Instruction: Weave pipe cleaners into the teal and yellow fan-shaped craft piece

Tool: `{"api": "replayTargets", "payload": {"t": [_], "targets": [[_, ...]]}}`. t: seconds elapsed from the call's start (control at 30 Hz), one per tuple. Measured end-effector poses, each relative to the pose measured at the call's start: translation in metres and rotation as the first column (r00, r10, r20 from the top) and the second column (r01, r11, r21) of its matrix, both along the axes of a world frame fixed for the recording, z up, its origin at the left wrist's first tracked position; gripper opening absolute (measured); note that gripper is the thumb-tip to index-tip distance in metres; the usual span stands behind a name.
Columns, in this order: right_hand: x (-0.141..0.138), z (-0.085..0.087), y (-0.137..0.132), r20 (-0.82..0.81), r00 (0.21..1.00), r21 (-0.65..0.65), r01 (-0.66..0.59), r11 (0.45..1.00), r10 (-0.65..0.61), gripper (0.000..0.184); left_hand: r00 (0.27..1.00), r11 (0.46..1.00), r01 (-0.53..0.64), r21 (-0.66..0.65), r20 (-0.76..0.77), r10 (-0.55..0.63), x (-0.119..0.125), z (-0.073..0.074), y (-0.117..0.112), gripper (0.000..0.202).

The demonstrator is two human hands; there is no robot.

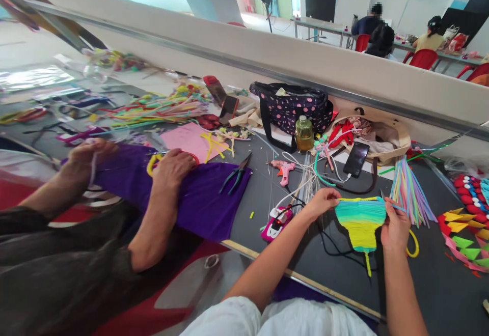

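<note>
My left hand (322, 201) pinches the top left corner of a woven pipe-cleaner piece (361, 224), teal at the top and yellow below, with a yellow stem hanging down. My right hand (395, 224) grips its right edge, fingers curled, with a blue pipe cleaner end by the fingertips. I hold the piece just above the dark table (267, 198). A yellow pipe-cleaner loop (413, 247) curls behind my right wrist.
A co-worker's hands (171, 168) rest on purple cloth (202, 198) at left, near pliers (236, 173). A pink glue gun (283, 169), a bundle of coloured pipe cleaners (410, 193), a phone (356, 159), a bottle (304, 133), bags and paper triangles (464, 236) crowd the table.
</note>
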State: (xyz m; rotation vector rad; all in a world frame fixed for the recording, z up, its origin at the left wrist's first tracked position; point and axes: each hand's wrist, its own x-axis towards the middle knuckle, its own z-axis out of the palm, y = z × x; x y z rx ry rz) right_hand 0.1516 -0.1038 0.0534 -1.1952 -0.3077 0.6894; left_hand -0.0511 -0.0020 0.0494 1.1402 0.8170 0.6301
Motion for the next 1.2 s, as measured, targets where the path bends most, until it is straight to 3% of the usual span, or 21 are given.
{"api": "replayTargets", "payload": {"t": [0.13,0.3,0.53,0.67,0.8,0.9,1.0,1.03,1.1,1.17,1.2], "targets": [[0.001,0.0,0.0,0.001,1.0,0.005,0.008,1.0,-0.008,0.031,0.999,1.0,0.009,-0.018,0.036,-0.009,-0.002,0.003,-0.002,0.023],[0.005,-0.003,0.0,0.0,1.0,0.003,0.004,1.0,-0.004,0.029,0.985,0.989,-0.002,-0.15,0.168,0.028,-0.004,0.009,-0.006,0.039],[0.007,-0.007,0.001,-0.103,0.994,0.002,-0.025,1.0,0.025,0.033,0.935,0.953,0.079,-0.294,0.352,0.031,-0.005,0.014,-0.009,0.053],[0.006,-0.012,0.002,-0.148,0.987,-0.013,-0.059,0.998,0.056,0.033,0.93,0.947,0.012,-0.32,0.351,0.107,-0.001,0.014,-0.011,0.051],[0.012,-0.012,-0.005,-0.139,0.977,-0.088,-0.175,0.981,0.162,0.033,0.943,0.955,-0.118,-0.272,0.271,0.194,0.001,0.015,-0.011,0.046],[0.023,-0.001,-0.021,0.047,0.947,-0.281,-0.292,0.914,0.317,0.039,0.94,0.953,-0.193,-0.232,0.234,0.248,-0.001,0.021,-0.01,0.043],[0.027,0.022,-0.039,0.289,0.785,-0.545,-0.337,0.768,0.549,0.039,0.941,0.958,-0.213,-0.193,0.224,0.254,-0.003,0.028,-0.009,0.04],[0.026,0.031,-0.044,0.337,0.707,-0.575,-0.368,0.731,0.621,0.037,0.941,0.96,-0.212,-0.186,0.228,0.252,-0.002,0.031,-0.009,0.04],[0.017,0.049,-0.048,0.416,0.609,-0.583,-0.391,0.713,0.675,0.034,0.939,0.962,-0.211,-0.175,0.237,0.249,-0.001,0.035,-0.011,0.038],[0.006,0.065,-0.046,0.445,0.558,-0.554,-0.443,0.705,0.701,0.032,0.937,0.961,-0.22,-0.166,0.24,0.255,0.001,0.038,-0.012,0.037],[0.001,0.07,-0.044,0.425,0.587,-0.512,-0.472,0.718,0.689,0.032,0.934,0.96,-0.229,-0.164,0.24,0.264,0.001,0.039,-0.013,0.036]]}}
